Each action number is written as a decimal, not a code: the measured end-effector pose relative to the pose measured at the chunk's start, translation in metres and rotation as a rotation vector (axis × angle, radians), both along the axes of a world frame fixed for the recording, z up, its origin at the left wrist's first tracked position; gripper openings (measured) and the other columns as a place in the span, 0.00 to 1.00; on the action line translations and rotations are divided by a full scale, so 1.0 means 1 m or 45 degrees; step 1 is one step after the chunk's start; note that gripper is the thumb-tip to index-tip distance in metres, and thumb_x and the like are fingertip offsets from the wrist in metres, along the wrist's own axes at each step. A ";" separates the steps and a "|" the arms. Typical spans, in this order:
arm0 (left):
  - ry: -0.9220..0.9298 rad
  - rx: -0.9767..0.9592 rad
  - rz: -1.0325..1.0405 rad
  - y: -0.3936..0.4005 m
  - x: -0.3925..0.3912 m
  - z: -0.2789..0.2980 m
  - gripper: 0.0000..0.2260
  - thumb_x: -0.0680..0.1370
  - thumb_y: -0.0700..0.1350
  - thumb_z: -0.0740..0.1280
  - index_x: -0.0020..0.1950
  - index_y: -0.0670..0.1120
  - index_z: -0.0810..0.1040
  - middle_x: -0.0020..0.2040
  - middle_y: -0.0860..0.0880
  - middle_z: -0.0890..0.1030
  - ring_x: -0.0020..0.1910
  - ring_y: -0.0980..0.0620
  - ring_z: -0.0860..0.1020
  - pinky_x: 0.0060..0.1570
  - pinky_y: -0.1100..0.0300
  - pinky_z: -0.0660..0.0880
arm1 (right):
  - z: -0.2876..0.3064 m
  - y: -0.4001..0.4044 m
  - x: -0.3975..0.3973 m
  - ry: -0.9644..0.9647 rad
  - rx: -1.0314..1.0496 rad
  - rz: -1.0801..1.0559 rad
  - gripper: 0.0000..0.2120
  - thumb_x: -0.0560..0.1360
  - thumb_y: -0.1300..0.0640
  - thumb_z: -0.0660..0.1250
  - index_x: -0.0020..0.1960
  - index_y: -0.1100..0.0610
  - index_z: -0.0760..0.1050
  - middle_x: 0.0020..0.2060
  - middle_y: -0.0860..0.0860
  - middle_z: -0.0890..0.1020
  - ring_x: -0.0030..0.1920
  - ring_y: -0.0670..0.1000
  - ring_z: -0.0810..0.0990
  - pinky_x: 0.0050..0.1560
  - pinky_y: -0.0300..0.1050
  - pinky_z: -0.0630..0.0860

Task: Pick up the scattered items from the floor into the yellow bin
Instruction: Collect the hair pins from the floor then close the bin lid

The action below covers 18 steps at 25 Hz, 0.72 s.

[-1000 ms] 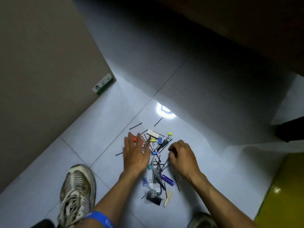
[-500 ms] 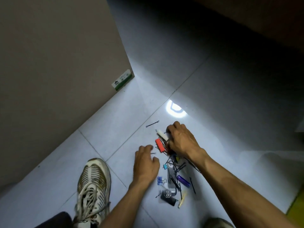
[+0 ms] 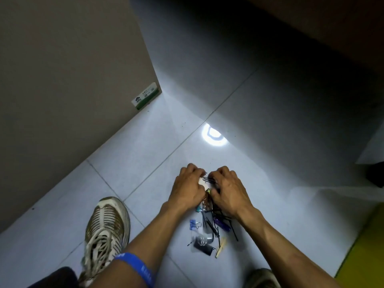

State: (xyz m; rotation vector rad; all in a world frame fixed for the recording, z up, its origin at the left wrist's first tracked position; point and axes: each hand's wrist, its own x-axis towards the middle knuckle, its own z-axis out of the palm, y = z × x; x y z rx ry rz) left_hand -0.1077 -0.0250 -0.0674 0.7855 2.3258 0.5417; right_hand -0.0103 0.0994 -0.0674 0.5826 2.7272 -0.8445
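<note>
1. The floor (image 3: 270, 163) is pale grey glossy tile with thin grout lines running diagonally; a bright round light reflection (image 3: 213, 137) sits on it just beyond the hands.
2. A tall beige cabinet panel (image 3: 62, 80) fills the left side, with a small green-and-white label (image 3: 146, 96) at its lower corner. Dark furniture shadows the upper right.
3. The yellow bin (image 3: 365, 246) shows only as a yellow edge at the lower right, well apart from the pile.
4. A worn white-and-brown sneaker (image 3: 106, 231) stands on the floor left of the pile, toe pointing away from the person.
5. The left hand (image 3: 188, 190) and right hand (image 3: 228, 192) are cupped together over the far end of the pile of scattered items (image 3: 209, 225); both have curled fingers gathering black hairpins (image 3: 208, 180) and a white piece between them. The left forearm wears a blue wristband (image 3: 135, 267).
6. The pile lies near the person, its long axis running from the hands toward the camera. It holds a blue binder clip (image 3: 194, 223), a purple tube (image 3: 223, 224), a black clip (image 3: 202, 248) and a wooden clothespin (image 3: 221, 247) pointing roughly away and slightly right.
</note>
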 end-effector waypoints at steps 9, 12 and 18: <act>-0.196 -0.226 0.714 -0.008 0.048 0.001 0.23 0.81 0.56 0.55 0.76 0.57 0.59 0.67 0.49 0.63 0.65 0.45 0.61 0.68 0.50 0.62 | 0.007 -0.021 0.034 -0.169 -0.230 -0.737 0.18 0.80 0.51 0.58 0.69 0.54 0.66 0.64 0.55 0.64 0.63 0.58 0.65 0.57 0.48 0.67; -0.349 -0.085 0.772 0.014 0.054 0.001 0.21 0.81 0.53 0.54 0.75 0.57 0.62 0.67 0.48 0.64 0.68 0.43 0.64 0.71 0.51 0.59 | 0.005 -0.046 0.019 -0.073 -0.500 -0.773 0.16 0.81 0.56 0.56 0.68 0.53 0.68 0.62 0.53 0.66 0.61 0.57 0.70 0.61 0.45 0.66; -0.610 0.230 0.982 0.020 0.056 -0.005 0.15 0.83 0.44 0.55 0.69 0.50 0.70 0.65 0.47 0.67 0.67 0.47 0.70 0.69 0.53 0.66 | 0.001 -0.057 0.005 0.038 -1.011 -1.060 0.10 0.81 0.59 0.57 0.56 0.50 0.75 0.57 0.49 0.76 0.51 0.38 0.77 0.44 0.24 0.71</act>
